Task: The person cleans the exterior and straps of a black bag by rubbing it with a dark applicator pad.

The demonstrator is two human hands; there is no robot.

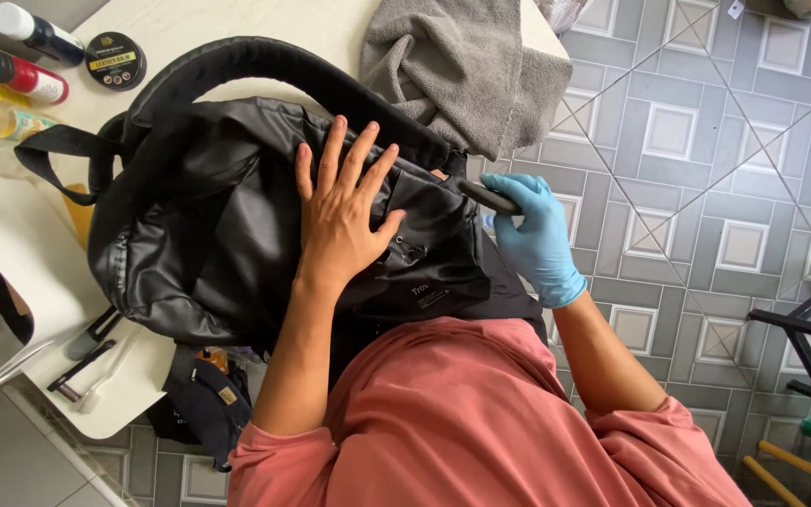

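One black backpack [227,225] lies across the middle-left of the frame, on the edge of a white table [190,23], part of it hanging over toward the person's lap. The left hand [344,211], bare, lies flat on the bag with all five fingers spread, pressing down and gripping nothing. The right hand [532,235], in a blue glove, sits just right of the bag at centre frame, its fingers closed around one small dark tool [485,195] whose tip touches the bag's right edge; what kind of tool it is cannot be told.

One grey towel [466,66] lies at the top centre, draped over the table's edge and touching the bag's curved strap [265,61]. In the upper left corner stand four bottles [11,70] side by side, with one round black tin [115,59] just beside them. At the lower left, under the bag, lie two thin dark sticks [82,366] on the table, and one small dark pouch [204,404] hangs below its edge. Grey patterned floor tiles [687,141] fill the right half of the frame.
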